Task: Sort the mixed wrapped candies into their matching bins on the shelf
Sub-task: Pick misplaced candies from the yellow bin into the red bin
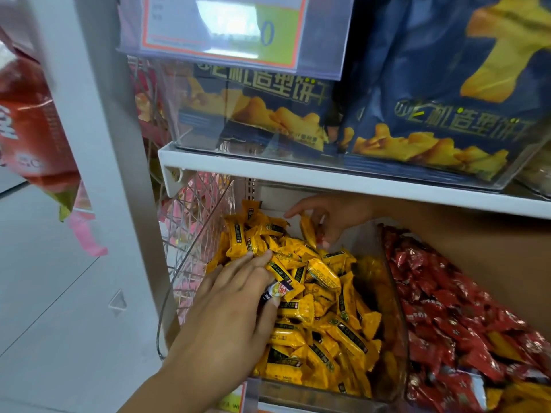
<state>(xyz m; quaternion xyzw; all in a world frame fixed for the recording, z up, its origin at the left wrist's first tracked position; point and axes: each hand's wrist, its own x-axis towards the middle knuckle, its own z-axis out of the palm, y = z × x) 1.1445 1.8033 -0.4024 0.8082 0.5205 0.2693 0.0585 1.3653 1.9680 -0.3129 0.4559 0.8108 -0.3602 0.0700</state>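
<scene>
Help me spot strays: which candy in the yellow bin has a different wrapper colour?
The dark purple-and-white candy tucked under the left hand's fingers, at the bin's left side. Every visible candy around it there is wrapped in yellow.

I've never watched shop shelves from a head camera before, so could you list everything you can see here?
Yellow candies: many, yellow wrappers, filling the clear bin on the lower shelf.
Odd candy: one, white and dark wrapper, under the left hand's fingers.
Red candies: many, red wrappers, in the bin to the right, a few yellow ones mixed in.
Biscuit bags: at least two, dark blue and yellow, in clear bins on the upper shelf.
Price label: one, orange-edged, top.
Red bag: one, far left.
Left hand: on the yellow candies.
Right hand: at the bin's back, fingers on a yellow candy.
</scene>
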